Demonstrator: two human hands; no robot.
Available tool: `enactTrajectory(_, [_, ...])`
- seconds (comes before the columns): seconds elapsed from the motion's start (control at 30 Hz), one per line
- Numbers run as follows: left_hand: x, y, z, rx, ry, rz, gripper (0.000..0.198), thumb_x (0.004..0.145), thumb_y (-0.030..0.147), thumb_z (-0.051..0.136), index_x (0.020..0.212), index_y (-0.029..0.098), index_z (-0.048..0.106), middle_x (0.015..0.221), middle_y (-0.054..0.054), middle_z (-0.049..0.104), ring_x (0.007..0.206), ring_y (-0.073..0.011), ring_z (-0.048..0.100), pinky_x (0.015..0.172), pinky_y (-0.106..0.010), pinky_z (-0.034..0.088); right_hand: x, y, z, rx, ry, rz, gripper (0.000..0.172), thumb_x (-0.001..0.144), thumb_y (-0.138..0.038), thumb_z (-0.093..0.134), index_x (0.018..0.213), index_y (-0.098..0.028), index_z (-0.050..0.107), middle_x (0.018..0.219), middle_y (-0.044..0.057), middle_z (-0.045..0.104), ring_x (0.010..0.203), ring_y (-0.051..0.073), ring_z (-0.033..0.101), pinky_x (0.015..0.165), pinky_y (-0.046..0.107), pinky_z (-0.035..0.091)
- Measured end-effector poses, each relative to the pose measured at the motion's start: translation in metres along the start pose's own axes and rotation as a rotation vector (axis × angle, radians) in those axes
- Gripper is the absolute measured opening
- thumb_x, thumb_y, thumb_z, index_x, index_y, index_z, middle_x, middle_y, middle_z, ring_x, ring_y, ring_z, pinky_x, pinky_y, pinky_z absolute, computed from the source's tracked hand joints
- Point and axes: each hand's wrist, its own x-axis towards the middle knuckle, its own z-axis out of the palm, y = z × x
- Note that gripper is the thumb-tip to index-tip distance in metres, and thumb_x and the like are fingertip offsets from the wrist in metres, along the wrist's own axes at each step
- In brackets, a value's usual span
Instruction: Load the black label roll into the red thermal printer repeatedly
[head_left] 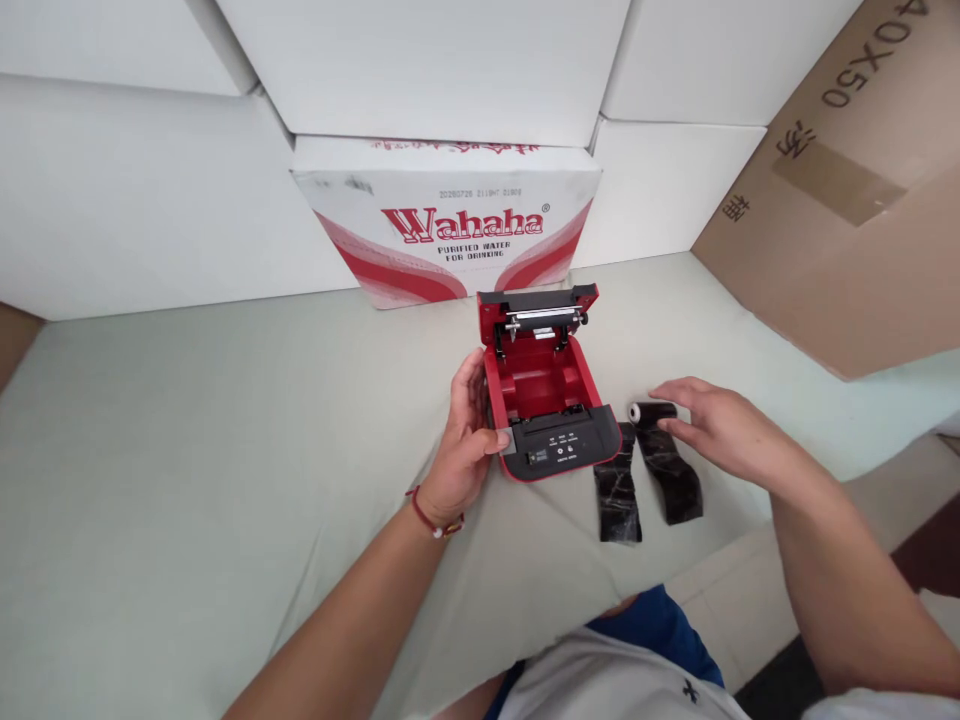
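A red and black printer (564, 440) stands on the pale green cloth with its lid raised, and its red inner compartment shows no roll. My left hand (466, 440) grips the printer's left side, thumb on the front corner and fingers along the wall. To the right of the printer lies a small black roll (657, 411) with a white core end and a loose black strip trailing toward me. My right hand (705, 420) is at this roll, thumb and fingers apart around its right end. Another black strip (619, 490) lies beside the printer's front right corner.
Behind the printer stands a white and red Wahaha water carton (465, 225), with large white boxes (142, 190) stacked behind and beside it. A brown cardboard box (862, 240) is at the right. The green cloth (187, 430) covers the surface.
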Motion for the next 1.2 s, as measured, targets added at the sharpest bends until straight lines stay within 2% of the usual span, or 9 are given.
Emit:
enactTrajectory(0.2, [0.0,-0.002,-0.002,0.002,-0.015,0.014,0.091,0.075,0.034,0.085,0.157,0.048,0.05,0.178,0.005,0.039,0.171,-0.0315,0.027,0.14,-0.052,0.027,0.002,-0.042,0.027,0.1,-0.028,-0.23,0.031,0.107,-0.033,0.057,0.13,-0.024,0.076,0.133,0.012,0.077,0.114,0.027,0.077,0.098,0.041,0.062])
enactTrajectory(0.33, [-0.001,0.0,0.001,-0.014,0.027,0.014,0.088,0.077,0.038,0.087,0.156,0.046,0.051,0.178,0.003,0.041,0.169,-0.0319,0.031,0.139,-0.053,0.029,0.005,-0.057,0.033,-0.066,-0.168,-0.142,0.03,0.103,-0.021,0.059,0.128,-0.02,0.075,0.122,0.014,0.077,0.103,0.028,0.078,0.085,0.039,0.062])
enactTrajectory(0.47, [0.0,-0.002,0.005,-0.007,0.088,0.027,0.076,0.087,0.052,0.081,0.156,0.043,0.05,0.175,-0.002,0.044,0.166,-0.0305,0.037,0.138,-0.053,0.032,-0.015,-0.055,-0.022,0.115,-0.266,-0.329,0.026,0.106,-0.029,0.062,0.127,-0.025,0.077,0.114,0.009,0.078,0.098,0.024,0.077,0.085,0.034,0.063])
enactTrajectory(0.63, [-0.002,-0.01,0.005,0.309,0.351,0.153,0.052,0.104,0.06,0.062,0.147,0.032,0.057,0.159,-0.01,0.055,0.154,-0.0294,0.05,0.13,-0.053,0.042,-0.017,-0.07,-0.092,0.202,-0.145,-0.426,0.029,0.104,-0.045,0.07,0.131,-0.038,0.081,0.107,0.004,0.078,0.08,0.018,0.073,0.068,0.028,0.058])
enactTrajectory(0.73, [-0.012,-0.006,0.008,0.685,0.468,0.439,0.038,0.11,0.051,0.053,0.136,0.026,0.063,0.138,-0.011,0.061,0.135,-0.0276,0.059,0.12,-0.052,0.048,0.013,-0.103,-0.078,0.154,-0.064,-0.341,0.034,0.101,-0.037,0.07,0.133,-0.032,0.081,0.08,-0.001,0.07,0.067,0.016,0.063,0.064,0.028,0.05])
enactTrajectory(0.8, [-0.022,-0.001,0.014,0.891,0.406,0.673,0.034,0.11,0.041,0.053,0.138,0.024,0.063,0.131,-0.011,0.062,0.128,-0.0274,0.06,0.116,-0.051,0.049,0.038,-0.127,-0.054,0.103,-0.054,-0.221,0.041,0.1,-0.029,0.067,0.139,-0.027,0.078,0.072,-0.004,0.068,0.063,0.016,0.061,0.065,0.028,0.047])
enactTrajectory(0.93, [-0.039,0.005,0.034,1.164,0.157,1.021,0.043,0.105,0.031,0.055,0.145,0.019,0.062,0.12,-0.012,0.069,0.125,-0.0286,0.062,0.118,-0.049,0.046,0.071,-0.158,-0.017,-0.159,-0.037,-0.169,0.043,0.098,-0.021,0.063,0.14,-0.025,0.076,0.112,0.008,0.084,0.096,0.026,0.076,0.079,0.032,0.05])
enactTrajectory(1.03, [-0.044,0.007,0.045,1.303,0.081,1.112,0.037,0.099,0.022,0.057,0.135,0.019,0.069,0.106,-0.009,0.076,0.115,-0.0254,0.068,0.119,-0.045,0.044,0.08,-0.166,-0.009,-0.29,-0.067,-0.153,0.044,0.099,-0.022,0.058,0.14,-0.025,0.074,0.129,0.013,0.082,0.11,0.032,0.077,0.083,0.035,0.052])
enactTrajectory(1.2, [-0.044,0.013,0.049,1.402,0.033,1.091,0.029,0.093,0.013,0.064,0.118,0.017,0.076,0.103,-0.006,0.083,0.109,-0.0229,0.073,0.114,-0.042,0.046,0.092,-0.17,-0.001,-0.326,-0.079,-0.155,0.038,0.099,-0.022,0.058,0.132,-0.026,0.076,0.119,0.013,0.084,0.104,0.033,0.079,0.078,0.037,0.053])
